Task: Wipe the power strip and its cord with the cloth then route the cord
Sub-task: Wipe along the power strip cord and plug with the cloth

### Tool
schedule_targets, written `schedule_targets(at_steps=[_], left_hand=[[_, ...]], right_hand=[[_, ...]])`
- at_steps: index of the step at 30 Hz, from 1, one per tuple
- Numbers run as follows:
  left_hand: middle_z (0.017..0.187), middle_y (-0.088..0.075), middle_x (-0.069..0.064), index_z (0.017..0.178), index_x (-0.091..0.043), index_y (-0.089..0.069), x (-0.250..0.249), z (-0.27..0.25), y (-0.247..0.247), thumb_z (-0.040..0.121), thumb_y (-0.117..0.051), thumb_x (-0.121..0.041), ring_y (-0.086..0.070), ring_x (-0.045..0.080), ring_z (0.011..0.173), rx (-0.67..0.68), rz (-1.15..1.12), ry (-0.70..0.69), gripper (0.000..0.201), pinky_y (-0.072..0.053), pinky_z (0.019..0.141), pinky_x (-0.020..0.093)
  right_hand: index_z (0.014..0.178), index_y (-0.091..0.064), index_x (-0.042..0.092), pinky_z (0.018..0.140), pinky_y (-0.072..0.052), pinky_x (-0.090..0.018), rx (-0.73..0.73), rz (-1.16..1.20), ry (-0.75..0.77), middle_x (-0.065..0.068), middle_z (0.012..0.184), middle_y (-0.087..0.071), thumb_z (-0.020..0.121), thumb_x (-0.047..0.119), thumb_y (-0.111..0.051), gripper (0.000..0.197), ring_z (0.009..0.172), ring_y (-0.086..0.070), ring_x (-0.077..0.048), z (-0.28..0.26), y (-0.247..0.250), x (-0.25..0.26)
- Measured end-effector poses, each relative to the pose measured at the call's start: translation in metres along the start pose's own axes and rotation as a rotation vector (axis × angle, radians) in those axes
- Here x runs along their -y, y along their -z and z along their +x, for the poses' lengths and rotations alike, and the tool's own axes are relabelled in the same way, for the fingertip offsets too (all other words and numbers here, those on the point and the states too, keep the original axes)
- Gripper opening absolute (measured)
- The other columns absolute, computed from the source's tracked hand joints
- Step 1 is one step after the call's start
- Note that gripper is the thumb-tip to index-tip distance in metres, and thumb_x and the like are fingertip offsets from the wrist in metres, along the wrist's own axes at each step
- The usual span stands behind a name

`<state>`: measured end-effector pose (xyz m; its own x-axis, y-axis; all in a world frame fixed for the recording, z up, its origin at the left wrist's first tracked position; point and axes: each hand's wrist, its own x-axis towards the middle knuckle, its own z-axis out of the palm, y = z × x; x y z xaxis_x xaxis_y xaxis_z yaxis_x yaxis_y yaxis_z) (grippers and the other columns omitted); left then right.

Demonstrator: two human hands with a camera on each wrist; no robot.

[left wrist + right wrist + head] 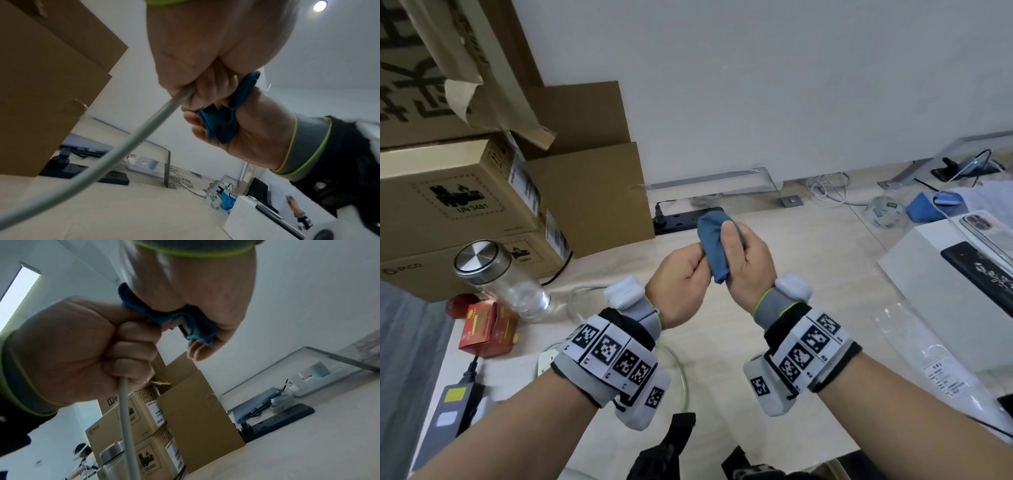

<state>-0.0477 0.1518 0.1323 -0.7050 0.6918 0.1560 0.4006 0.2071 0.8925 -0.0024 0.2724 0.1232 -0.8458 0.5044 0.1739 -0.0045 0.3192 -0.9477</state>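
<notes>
Both hands are raised above the table. My left hand (681,277) grips a pale grey cord (131,138) in its fist; the cord hangs down toward the table (127,418). Right beside it, my right hand (746,260) squeezes a blue cloth (714,236) wrapped round the cord's end. A white and black plug part (180,324) peeks out of the cloth (197,326). A black power strip (681,219) lies at the back against the wall, beside the boxes. Part of the cord loops on the table under my left wrist (681,373).
Stacked cardboard boxes (465,192) fill the back left. A glass jar with a metal lid (496,277), a red carton (486,329) and a black adapter (455,407) sit at the left. A white box (945,281) and a plastic bag (928,349) lie at the right.
</notes>
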Motion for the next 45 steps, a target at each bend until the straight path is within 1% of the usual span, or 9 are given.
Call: schedule_targets(at_steps=[5, 10, 12, 17, 22, 27, 33, 41, 45], left_hand=[[0.051, -0.053, -0.023, 0.071, -0.025, -0.052, -0.006, -0.004, 0.004, 0.100, -0.040, -0.019, -0.044, -0.002, 0.048, 0.052, 0.021, -0.090, 0.032, -0.029, 0.051, 0.011], [0.044, -0.038, -0.011, 0.069, -0.017, -0.052, -0.001, -0.002, 0.005, 0.091, -0.035, -0.037, -0.030, 0.003, 0.038, 0.033, -0.218, 0.093, 0.035, -0.026, 0.041, 0.013], [0.046, -0.037, -0.011, 0.069, -0.015, -0.050, 0.000, -0.001, 0.004, 0.093, -0.035, -0.036, -0.029, 0.003, 0.039, 0.024, -0.216, 0.128, 0.036, -0.025, 0.040, 0.016], [0.043, -0.040, -0.011, 0.064, -0.015, -0.044, 0.003, 0.001, -0.003, 0.089, -0.036, -0.023, -0.031, 0.008, 0.043, 0.007, -0.117, 0.112, 0.028, -0.027, 0.046, 0.025], [0.053, -0.040, -0.008, 0.063, -0.019, -0.041, 0.004, -0.005, -0.008, 0.095, -0.031, -0.033, -0.034, 0.012, 0.049, 0.004, -0.053, 0.015, 0.036, -0.031, 0.053, 0.030], [0.047, -0.034, -0.011, 0.069, -0.014, -0.043, 0.001, -0.002, -0.005, 0.100, -0.031, -0.032, -0.027, 0.007, 0.043, 0.033, -0.138, 0.090, 0.038, -0.025, 0.043, 0.020], [0.045, -0.038, -0.010, 0.062, -0.018, -0.040, 0.006, 0.004, -0.003, 0.089, -0.033, -0.032, -0.029, 0.012, 0.046, 0.037, -0.033, 0.102, 0.031, -0.026, 0.050, 0.029], [0.046, -0.027, -0.007, 0.064, -0.017, -0.031, -0.005, -0.003, -0.001, 0.104, -0.027, -0.028, -0.017, 0.006, 0.038, 0.079, -0.421, 0.286, 0.041, -0.016, 0.037, 0.015], [0.042, -0.024, -0.007, 0.059, -0.022, -0.029, -0.004, 0.001, 0.012, 0.102, -0.029, -0.034, -0.012, 0.008, 0.038, 0.074, -0.587, 0.480, 0.045, -0.008, 0.042, 0.017]], right_hand=[[0.081, -0.063, 0.002, 0.054, -0.049, -0.038, -0.082, 0.043, -0.152, -0.021, 0.077, -0.067, 0.092, 0.055, -0.034, 0.062, 0.063, -0.059, -0.029, 0.015, 0.007, -0.001], [0.084, -0.062, 0.010, 0.064, -0.051, -0.034, 0.115, 0.907, -0.606, -0.007, 0.076, -0.070, 0.098, 0.054, -0.028, 0.057, 0.069, -0.067, -0.020, 0.020, 0.012, 0.008], [0.085, -0.066, 0.013, 0.070, -0.046, -0.032, 0.152, 0.926, -0.574, -0.003, 0.076, -0.071, 0.097, 0.056, -0.028, 0.058, 0.072, -0.064, -0.020, 0.019, 0.010, 0.011], [0.081, -0.056, 0.029, 0.063, -0.042, -0.018, 0.045, 0.031, 0.010, 0.013, 0.073, -0.059, 0.090, 0.048, -0.044, 0.024, 0.066, -0.053, 0.000, 0.000, -0.003, 0.002], [0.071, -0.064, 0.009, 0.071, -0.051, -0.044, -0.046, 0.301, -0.181, -0.023, 0.078, -0.067, 0.086, 0.058, -0.041, 0.056, 0.074, -0.063, -0.037, 0.015, -0.005, -0.015], [0.086, -0.060, 0.008, 0.059, -0.049, -0.027, 0.094, 0.899, -0.589, -0.006, 0.063, -0.071, 0.102, 0.044, -0.027, 0.052, 0.054, -0.067, -0.016, 0.022, 0.006, 0.001], [0.078, -0.058, 0.022, 0.060, -0.043, -0.023, 0.051, 0.070, -0.061, 0.009, 0.070, -0.060, 0.096, 0.040, -0.045, 0.029, 0.063, -0.055, -0.002, 0.006, 0.001, 0.002], [0.098, -0.063, 0.006, 0.066, -0.055, -0.033, 0.160, 0.688, -0.353, -0.022, 0.093, -0.067, 0.100, 0.038, -0.034, 0.043, 0.079, -0.065, -0.027, 0.012, 0.007, 0.003], [0.093, -0.061, 0.014, 0.067, -0.047, -0.035, 0.204, 0.101, 0.024, -0.006, 0.080, -0.064, 0.085, 0.053, -0.049, 0.041, 0.074, -0.056, -0.018, 0.001, 0.009, -0.003]])
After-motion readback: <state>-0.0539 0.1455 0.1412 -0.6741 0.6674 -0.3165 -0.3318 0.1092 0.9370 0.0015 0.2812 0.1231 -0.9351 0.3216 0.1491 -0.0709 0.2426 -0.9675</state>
